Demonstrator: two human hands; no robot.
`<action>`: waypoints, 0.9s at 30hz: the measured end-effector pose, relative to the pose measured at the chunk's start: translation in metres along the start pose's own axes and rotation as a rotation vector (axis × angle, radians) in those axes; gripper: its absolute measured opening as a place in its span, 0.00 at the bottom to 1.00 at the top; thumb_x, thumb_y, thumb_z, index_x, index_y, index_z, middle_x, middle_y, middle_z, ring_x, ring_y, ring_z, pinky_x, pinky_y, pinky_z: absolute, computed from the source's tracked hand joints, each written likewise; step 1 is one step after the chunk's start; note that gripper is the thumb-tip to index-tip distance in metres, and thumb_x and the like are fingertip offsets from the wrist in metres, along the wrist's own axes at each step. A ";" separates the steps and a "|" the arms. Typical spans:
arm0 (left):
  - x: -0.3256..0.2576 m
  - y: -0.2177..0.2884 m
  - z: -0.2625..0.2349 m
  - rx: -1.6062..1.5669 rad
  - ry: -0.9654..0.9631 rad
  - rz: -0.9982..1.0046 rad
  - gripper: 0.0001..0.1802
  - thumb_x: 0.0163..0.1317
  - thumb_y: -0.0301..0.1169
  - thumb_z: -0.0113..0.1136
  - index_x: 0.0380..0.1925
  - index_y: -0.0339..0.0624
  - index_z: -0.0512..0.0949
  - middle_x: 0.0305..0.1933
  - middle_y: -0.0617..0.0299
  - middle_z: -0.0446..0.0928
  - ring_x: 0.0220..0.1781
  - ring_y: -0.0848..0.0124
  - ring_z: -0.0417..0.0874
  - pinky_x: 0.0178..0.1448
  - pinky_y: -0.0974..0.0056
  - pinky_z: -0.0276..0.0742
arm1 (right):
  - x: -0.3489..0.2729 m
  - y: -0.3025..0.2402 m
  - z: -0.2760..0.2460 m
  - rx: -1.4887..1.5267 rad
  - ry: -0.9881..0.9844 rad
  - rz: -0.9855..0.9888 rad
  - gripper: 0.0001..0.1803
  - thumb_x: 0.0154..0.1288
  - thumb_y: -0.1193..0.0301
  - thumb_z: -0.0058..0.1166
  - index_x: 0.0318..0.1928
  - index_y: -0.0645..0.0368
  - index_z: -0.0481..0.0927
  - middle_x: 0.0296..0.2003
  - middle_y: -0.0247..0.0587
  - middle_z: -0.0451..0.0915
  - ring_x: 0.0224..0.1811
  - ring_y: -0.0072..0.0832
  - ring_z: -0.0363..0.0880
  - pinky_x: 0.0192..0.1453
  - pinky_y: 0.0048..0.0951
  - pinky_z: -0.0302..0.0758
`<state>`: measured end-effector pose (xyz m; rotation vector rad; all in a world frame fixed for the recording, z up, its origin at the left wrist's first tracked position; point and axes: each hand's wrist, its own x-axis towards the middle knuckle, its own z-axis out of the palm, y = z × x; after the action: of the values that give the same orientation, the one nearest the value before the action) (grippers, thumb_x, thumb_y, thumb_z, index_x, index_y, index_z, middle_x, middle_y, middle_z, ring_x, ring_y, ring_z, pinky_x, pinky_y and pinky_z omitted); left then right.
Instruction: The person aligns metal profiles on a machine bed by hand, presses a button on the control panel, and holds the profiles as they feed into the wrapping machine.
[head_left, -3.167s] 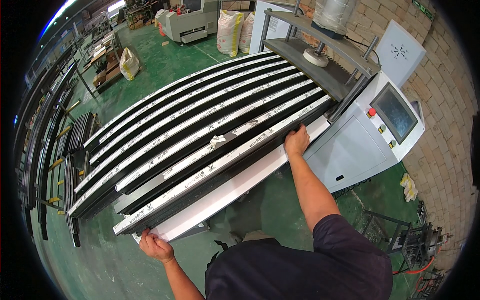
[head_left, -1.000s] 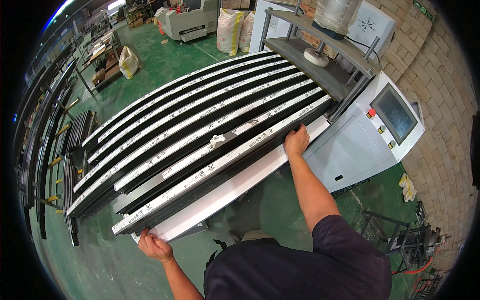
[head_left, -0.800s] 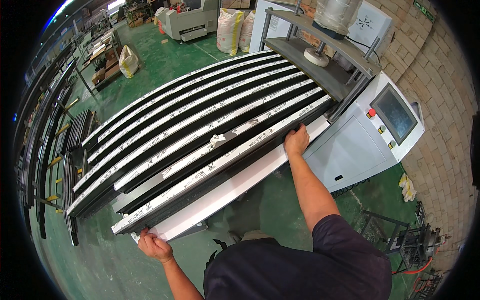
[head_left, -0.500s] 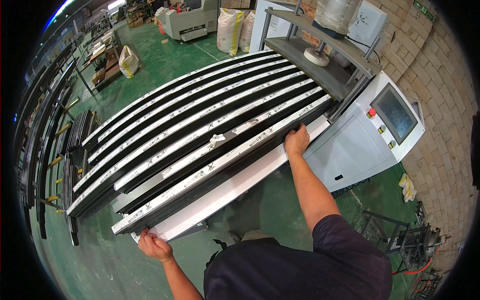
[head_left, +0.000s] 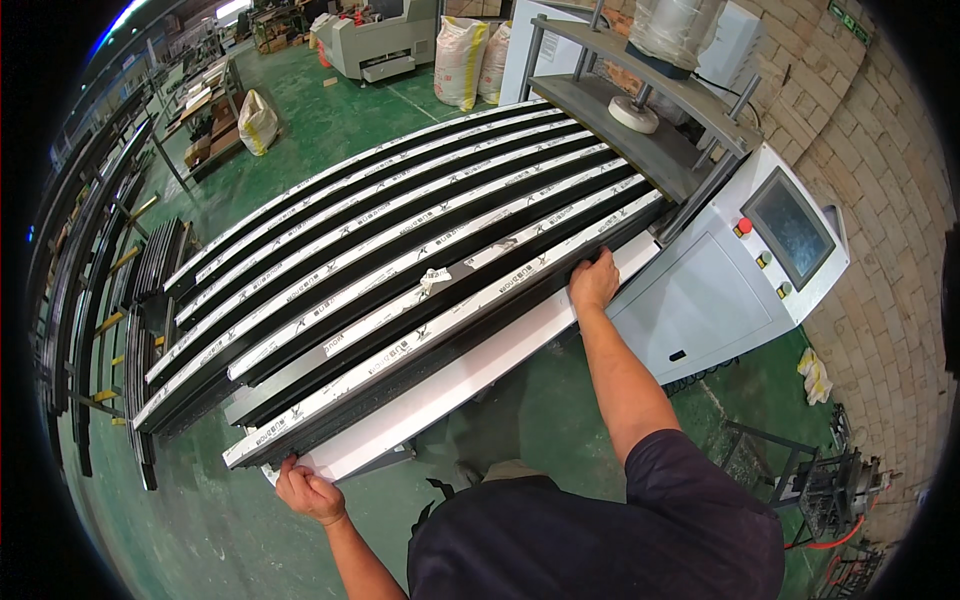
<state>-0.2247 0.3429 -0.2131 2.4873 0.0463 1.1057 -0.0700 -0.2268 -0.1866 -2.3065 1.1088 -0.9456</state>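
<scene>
Several long black profiles with white printed film on top lie side by side across a white bench point(head_left: 440, 405). The nearest black profile point(head_left: 425, 345) runs along the bench's near side. At its left end, my left hand point(head_left: 310, 493) is closed on the lower edge, fingertips partly hidden beneath it. Toward the other end, my right hand point(head_left: 596, 280) grips the near side of the same profile, its fingers bent against the dark face. A torn flap of film point(head_left: 433, 279) sticks up from the profile behind.
Right of the bench stands a press point(head_left: 640, 105) with a round white pad; its grey cabinet carries a control panel point(head_left: 790, 225) with a screen and red button. Racks of dark profiles point(head_left: 100, 290) line the left. White sacks point(head_left: 460, 65) stand at the back.
</scene>
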 end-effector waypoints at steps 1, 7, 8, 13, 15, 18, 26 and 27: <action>0.000 0.000 0.000 0.001 0.001 -0.002 0.08 0.56 0.31 0.46 0.26 0.39 0.73 0.49 0.47 0.82 0.46 0.51 0.76 0.54 0.53 0.68 | 0.000 0.000 0.000 -0.001 0.001 0.001 0.24 0.62 0.71 0.53 0.60 0.62 0.74 0.54 0.54 0.81 0.60 0.52 0.74 0.68 0.48 0.65; 0.002 0.001 0.000 -0.008 0.002 -0.003 0.08 0.56 0.31 0.46 0.26 0.39 0.72 0.49 0.46 0.82 0.46 0.51 0.76 0.54 0.53 0.68 | 0.000 -0.001 0.001 0.008 0.004 0.007 0.24 0.62 0.71 0.53 0.59 0.61 0.75 0.54 0.54 0.81 0.59 0.52 0.75 0.68 0.48 0.66; 0.002 0.001 0.000 -0.008 0.002 -0.003 0.08 0.56 0.31 0.46 0.26 0.39 0.72 0.49 0.46 0.82 0.46 0.51 0.76 0.54 0.53 0.68 | 0.000 -0.001 0.001 0.012 0.004 0.008 0.24 0.62 0.71 0.53 0.59 0.61 0.75 0.54 0.55 0.81 0.59 0.53 0.75 0.68 0.49 0.66; 0.002 0.001 0.000 -0.013 0.003 0.001 0.08 0.55 0.31 0.46 0.26 0.39 0.72 0.49 0.46 0.82 0.46 0.51 0.76 0.54 0.52 0.68 | 0.001 -0.001 0.000 0.010 -0.001 0.008 0.23 0.62 0.71 0.53 0.59 0.61 0.75 0.53 0.55 0.81 0.59 0.53 0.75 0.68 0.49 0.66; 0.002 0.001 0.000 -0.013 0.004 0.001 0.08 0.55 0.31 0.46 0.26 0.39 0.72 0.49 0.46 0.82 0.46 0.51 0.76 0.54 0.52 0.68 | 0.001 -0.002 0.000 0.014 0.001 0.011 0.23 0.62 0.71 0.53 0.59 0.61 0.75 0.54 0.55 0.81 0.59 0.53 0.75 0.68 0.49 0.66; 0.002 0.001 0.000 -0.011 0.007 0.001 0.08 0.56 0.31 0.46 0.26 0.39 0.72 0.48 0.46 0.82 0.46 0.50 0.76 0.54 0.52 0.68 | 0.001 -0.002 0.000 0.011 0.005 0.013 0.23 0.62 0.71 0.53 0.59 0.61 0.75 0.53 0.55 0.81 0.59 0.53 0.75 0.68 0.49 0.66; 0.000 -0.001 0.001 -0.004 0.004 0.001 0.08 0.56 0.31 0.46 0.26 0.39 0.72 0.49 0.45 0.82 0.46 0.50 0.76 0.54 0.52 0.69 | 0.001 0.000 0.001 0.016 -0.004 0.012 0.23 0.62 0.70 0.53 0.58 0.62 0.75 0.52 0.56 0.81 0.59 0.53 0.75 0.68 0.49 0.66; 0.001 -0.001 0.001 -0.004 0.003 0.004 0.08 0.56 0.31 0.46 0.26 0.39 0.72 0.49 0.45 0.82 0.46 0.50 0.76 0.54 0.52 0.69 | 0.001 0.000 0.001 0.016 -0.004 0.013 0.23 0.62 0.70 0.53 0.58 0.62 0.75 0.52 0.56 0.81 0.59 0.53 0.75 0.68 0.49 0.66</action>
<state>-0.2235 0.3437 -0.2135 2.4830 0.0399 1.1098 -0.0687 -0.2274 -0.1866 -2.2850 1.1086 -0.9412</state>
